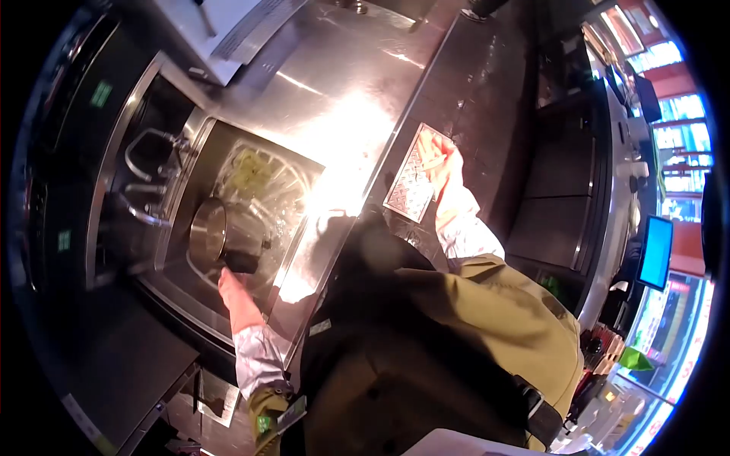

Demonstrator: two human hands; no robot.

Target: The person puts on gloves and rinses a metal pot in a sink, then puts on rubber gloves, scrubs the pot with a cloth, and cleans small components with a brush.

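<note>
My left hand (234,295), in a pinkish glove, reaches into the steel sink (304,163). Its fingers are closed at the near rim of a round metal pot (210,228) that lies tilted in the basin. A dark patch sits beside the fingertips; I cannot tell whether it is a handle or shadow. Over the floor to the right of the counter, my right hand (445,163), also gloved, grips the long edge of a thin rectangular metal plate (411,182) with a diamond pattern. Greenish-yellow bits (249,173) lie at the far end of the basin.
Two curved faucets (148,156) stand at the sink's left side. A bright steel counter (312,68) runs beyond the basin, with a white-sided appliance (220,34) on it. Dark cabinets (555,178) line the right, with a lit blue screen (655,252) behind them.
</note>
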